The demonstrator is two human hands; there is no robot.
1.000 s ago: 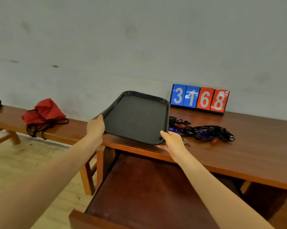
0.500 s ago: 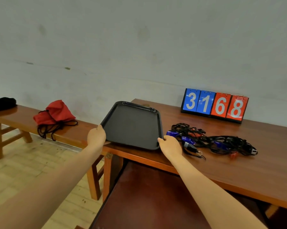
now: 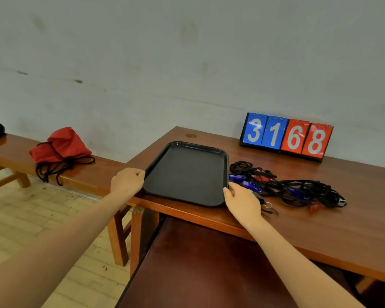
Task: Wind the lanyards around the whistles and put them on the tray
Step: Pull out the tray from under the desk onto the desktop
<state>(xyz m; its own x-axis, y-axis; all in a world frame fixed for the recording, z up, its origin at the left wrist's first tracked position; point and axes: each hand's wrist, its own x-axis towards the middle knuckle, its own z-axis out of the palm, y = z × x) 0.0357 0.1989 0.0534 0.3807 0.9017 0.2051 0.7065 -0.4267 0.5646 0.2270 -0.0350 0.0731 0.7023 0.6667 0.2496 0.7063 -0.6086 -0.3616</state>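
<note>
Risk: tray (image 3: 187, 172) sits at the bench (image 3: 320, 218) near-left corner; a nudge could tip it off. Tangled whistles (image 3: 284, 187) lie just right of it and may snag together when lifted.
Left hand (image 3: 127, 180) fingers curled on tray's left rim; right hand (image 3: 242, 203) grips near-right corner.

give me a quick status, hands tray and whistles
Left hand and right hand grip the black tray, flat on the table. Whistles and lanyards tangled right of it, none wound. Nothing blocking.
</note>
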